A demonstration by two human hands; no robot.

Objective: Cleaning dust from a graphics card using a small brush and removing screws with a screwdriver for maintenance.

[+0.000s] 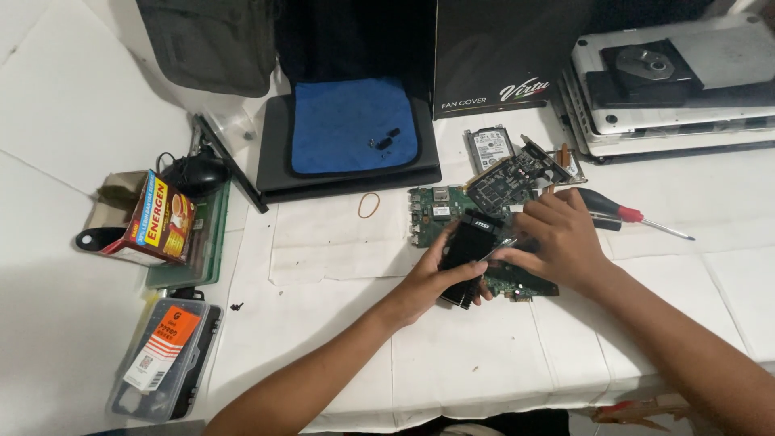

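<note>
1. The left hand (432, 278) grips a black finned heatsink block (468, 257) from its 7 o'clock side; the fingers are clamped around the block's lower edge, the thumb lying along its left face.
2. The right hand (561, 238) rests over the block's 3 o'clock side. Its fingers are curled together on a thin silver tool (499, 248) — the tip touches the block's upper right face.
3. The block sits tilted above a green circuit board (452, 211), near the centre of the white tabletop (500, 355). Part of the board shows at 11 o'clock of the block, and another strip at 4 o'clock, under the right wrist.
4. A smaller dark expansion card (508, 179) lies at 1 o'clock of the block, touching the board's upper edge. A bare hard drive (489, 147) lies just beyond it at 12 o'clock.
5. A red-and-black screwdriver (622, 214) lies at 3 o'clock of the right hand, shaft pointing right.
6. A rubber band (369, 204) lies at 10 o'clock of the board, just below a dark tray with a blue cloth (353, 125).
7. At the far 9 o'clock edge — a red carton (165, 218), a black mouse (198, 173) and a clear parts box with an orange label (165, 355).
8. At 1 o'clock, well apart, stacked laptops (670, 89) stand beside a black cardboard box (500, 52).
</note>
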